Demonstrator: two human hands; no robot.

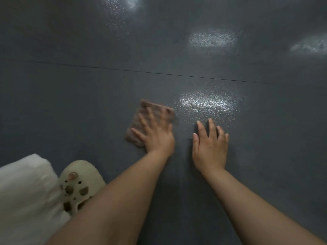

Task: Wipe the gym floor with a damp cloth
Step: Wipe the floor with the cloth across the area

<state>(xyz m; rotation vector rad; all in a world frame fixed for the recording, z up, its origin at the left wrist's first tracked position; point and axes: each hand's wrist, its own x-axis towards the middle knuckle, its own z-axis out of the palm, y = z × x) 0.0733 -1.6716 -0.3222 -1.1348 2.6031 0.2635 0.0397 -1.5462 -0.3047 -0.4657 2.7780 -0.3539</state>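
A brownish-pink cloth (155,106) lies flat on the dark grey textured gym floor (88,103), near the middle of the view. My left hand (155,133) presses on it with fingers spread and straight; the hand and cloth are motion-blurred. My right hand (210,145) rests flat on the bare floor just right of the cloth, fingers straight, holding nothing. A wet, shiny patch (205,101) glistens on the floor just beyond my right hand.
A thin seam (159,73) crosses the floor beyond the cloth. At the lower left are a cream clog shoe with charms (81,183) and a white trouser leg (26,191). More light reflections (212,38) show farther out.
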